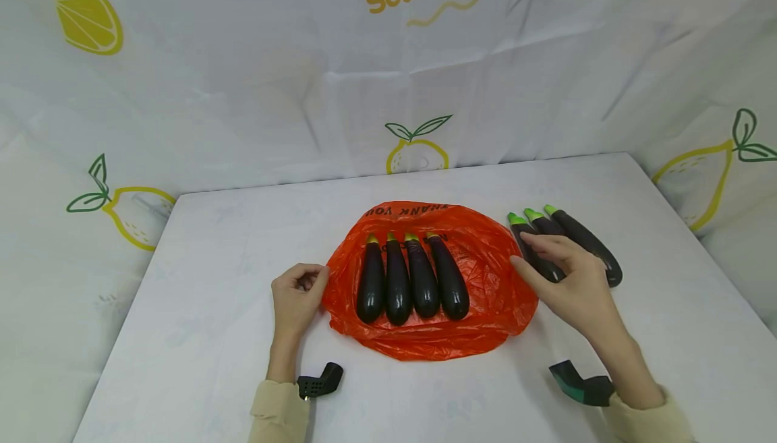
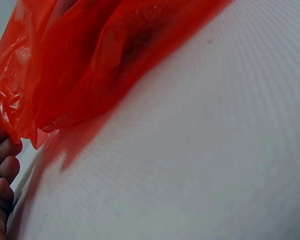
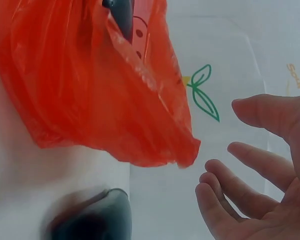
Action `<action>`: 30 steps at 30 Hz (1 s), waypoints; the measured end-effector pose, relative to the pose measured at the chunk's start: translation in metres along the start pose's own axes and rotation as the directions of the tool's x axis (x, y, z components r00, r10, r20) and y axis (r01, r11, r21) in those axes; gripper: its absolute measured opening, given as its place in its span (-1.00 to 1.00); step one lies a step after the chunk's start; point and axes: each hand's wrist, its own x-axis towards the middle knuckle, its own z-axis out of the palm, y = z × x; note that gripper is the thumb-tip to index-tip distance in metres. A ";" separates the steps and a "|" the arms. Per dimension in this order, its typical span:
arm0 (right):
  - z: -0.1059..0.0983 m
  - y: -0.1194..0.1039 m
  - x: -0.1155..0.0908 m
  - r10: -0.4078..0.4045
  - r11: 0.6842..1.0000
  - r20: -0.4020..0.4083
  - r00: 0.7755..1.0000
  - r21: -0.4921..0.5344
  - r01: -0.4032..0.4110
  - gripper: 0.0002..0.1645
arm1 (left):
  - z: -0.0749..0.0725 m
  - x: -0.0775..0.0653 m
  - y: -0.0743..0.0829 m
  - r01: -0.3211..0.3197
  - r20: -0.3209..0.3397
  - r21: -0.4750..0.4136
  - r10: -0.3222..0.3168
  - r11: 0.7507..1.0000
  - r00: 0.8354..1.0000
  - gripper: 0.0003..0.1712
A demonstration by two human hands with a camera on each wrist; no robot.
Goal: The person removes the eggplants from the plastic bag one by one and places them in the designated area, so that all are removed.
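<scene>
A red plastic bag [image 1: 492, 288] with dark lettering lies spread on the table, its mouth wide. Several dark purple eggplants [image 1: 398, 288] lie side by side in it, stem ends pointing away. My left hand [image 1: 295, 298] pinches the bag's left edge; in the left wrist view its curled fingers [image 2: 7, 167] meet the gathered plastic [image 2: 70, 65]. By the bag's right edge is my right hand [image 1: 567, 281], thumb and fingers spread with nothing between them. In the right wrist view a gap separates this hand [image 3: 260, 185] from the bag's rim [image 3: 190, 152].
Three more eggplants [image 1: 585, 241] with green caps lie beyond my right hand, partly hidden by it. The white table [image 1: 212, 294] meets a white hanging cloth [image 1: 243, 92] printed with lemons. Black wrist devices [image 1: 322, 380] show at both forearms.
</scene>
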 end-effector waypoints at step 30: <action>0.030 -0.018 0.000 -0.020 1.000 0.081 0.997 0.008 0.020 -0.50 | 0.000 0.000 -0.001 -0.005 0.006 0.003 0.005 1.000 1.000 -0.92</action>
